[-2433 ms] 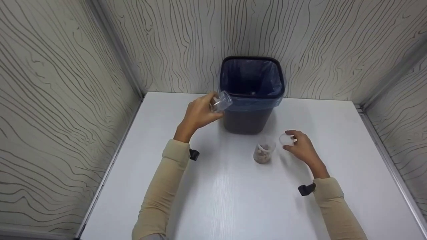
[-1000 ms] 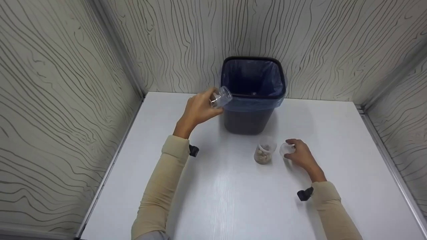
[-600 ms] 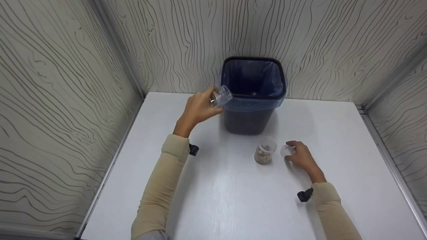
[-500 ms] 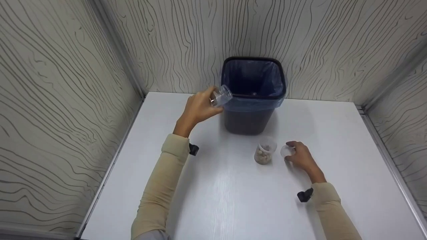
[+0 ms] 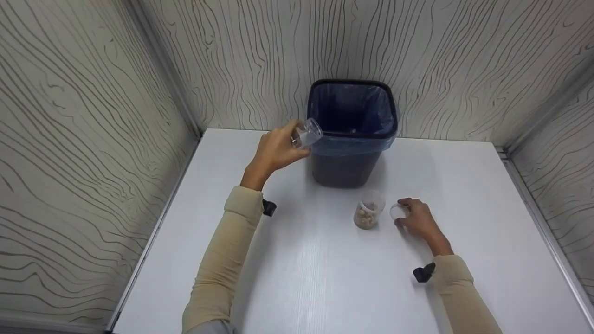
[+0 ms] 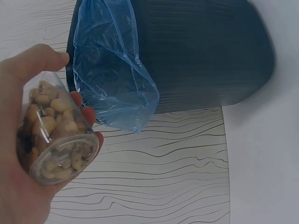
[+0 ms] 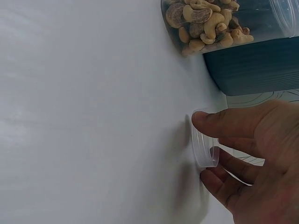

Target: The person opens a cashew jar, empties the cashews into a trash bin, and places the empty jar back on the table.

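Observation:
My left hand [image 5: 276, 150] grips a clear plastic jar [image 5: 308, 133] by its sides, tilted, its mouth end at the front left rim of a bin [image 5: 345, 164]. Nuts [image 6: 56, 114] fill much of that jar in the left wrist view. Thumb and fingers of my right hand [image 5: 420, 220] pinch a clear round lid [image 5: 399, 212] by its edge, close above the white table. Just left of the lid stands a second clear jar [image 5: 369, 211], upright and partly filled with mixed nuts [image 7: 201, 23]; no lid covers it.
The dark bin stands at the back of the white table [image 5: 297, 278], lined with a blue plastic bag [image 5: 352, 144] folded over its rim. Wood-patterned panels [image 5: 250, 65] enclose the table at the back and on both sides.
My right hand has come down and nearer with the lid, then nearly stopped. The left hand has risen slightly with its jar and stays almost still. The standing jar keeps its place.

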The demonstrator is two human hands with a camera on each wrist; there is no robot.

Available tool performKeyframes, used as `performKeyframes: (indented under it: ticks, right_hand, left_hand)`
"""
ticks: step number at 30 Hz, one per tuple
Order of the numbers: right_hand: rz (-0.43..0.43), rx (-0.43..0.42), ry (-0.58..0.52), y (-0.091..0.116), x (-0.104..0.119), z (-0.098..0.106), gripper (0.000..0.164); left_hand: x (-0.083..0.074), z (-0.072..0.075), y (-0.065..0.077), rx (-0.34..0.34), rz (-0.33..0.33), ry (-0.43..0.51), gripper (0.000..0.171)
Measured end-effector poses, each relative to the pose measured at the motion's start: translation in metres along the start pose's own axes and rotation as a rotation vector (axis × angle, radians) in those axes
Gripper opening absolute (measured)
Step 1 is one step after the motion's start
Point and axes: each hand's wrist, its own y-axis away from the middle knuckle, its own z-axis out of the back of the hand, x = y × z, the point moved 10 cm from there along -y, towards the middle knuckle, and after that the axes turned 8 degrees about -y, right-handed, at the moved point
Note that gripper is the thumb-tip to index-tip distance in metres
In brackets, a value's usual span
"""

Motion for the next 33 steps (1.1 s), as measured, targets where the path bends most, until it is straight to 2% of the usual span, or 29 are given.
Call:
performKeyframes:
  ticks: [21,28,33]
  right_hand:
    - [0.033,-0.011,-0.026,0.003,0.002,0.001,0.068]
    - [0.043,-0.004,-0.036,0.004,0.004,0.003,0.062]
    - [0.027,-0.028,-0.059,0.005,0.006,0.009,0.057]
  left_hand:
    - [-0.001,0.002,-0.004,0.022,0.004,0.015,0.051]
    - [-0.003,0.005,-0.008,0.02,-0.003,0.001,0.05]
    - [-0.004,0.007,-0.01,0.024,-0.001,-0.008,0.05]
